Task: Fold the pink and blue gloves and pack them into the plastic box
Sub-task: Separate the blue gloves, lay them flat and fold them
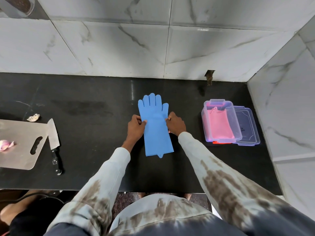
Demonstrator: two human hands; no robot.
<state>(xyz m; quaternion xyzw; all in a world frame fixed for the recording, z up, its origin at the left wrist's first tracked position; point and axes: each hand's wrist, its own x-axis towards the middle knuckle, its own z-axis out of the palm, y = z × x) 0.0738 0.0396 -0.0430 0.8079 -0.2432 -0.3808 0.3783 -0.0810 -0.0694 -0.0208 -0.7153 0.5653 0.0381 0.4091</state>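
While the pink glove [219, 124] already lies folded inside the plastic box [204, 123], the blue gloves [156, 126] lie flat and unfolded mid-desk [85, 99], cuff toward the person. Judged roughly half done: blue fold and packing remain. Left hand [135, 127] and right hand [176, 124] each pinch a side edge of the blue gloves, fingers curled on the rubber. Lid [247, 126] sits just beside the box. Knife [53, 138] and cutting board [22, 143] lie well apart leftward; wall close behind the box, open desk between.

A black counter [95, 92] carries the blue glove [156, 132], plastic box [204, 116], lid [247, 126], cutting board [18, 150] and knife [54, 142].
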